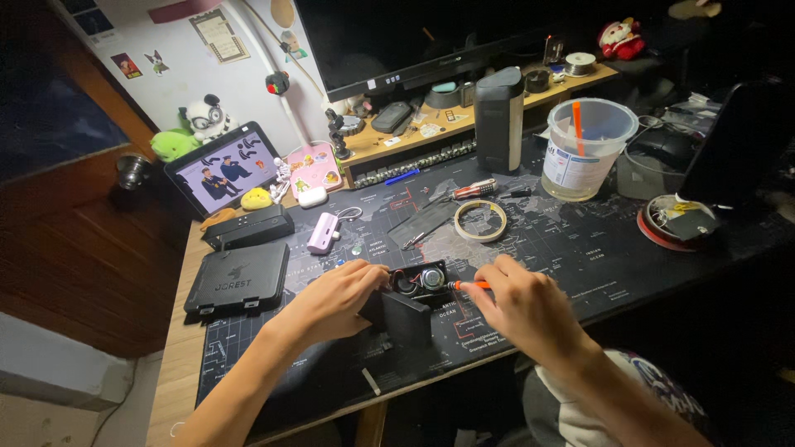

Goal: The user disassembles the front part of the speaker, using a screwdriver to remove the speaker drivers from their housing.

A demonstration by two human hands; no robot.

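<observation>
Now L hand (335,300) steadies black device (411,298), R hand (522,302) grips screwdriver (469,285).

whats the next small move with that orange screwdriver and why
Probably seat the tip and turn it. The right hand holds the orange screwdriver pointed into the open black device, beside a round metal part, while the left hand steadies the casing.

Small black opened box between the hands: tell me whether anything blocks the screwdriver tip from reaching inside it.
Nothing visible does. The right hand points the orange-handled screwdriver at the small black opened box, which the left hand steadies; the gap between is bare.
</observation>
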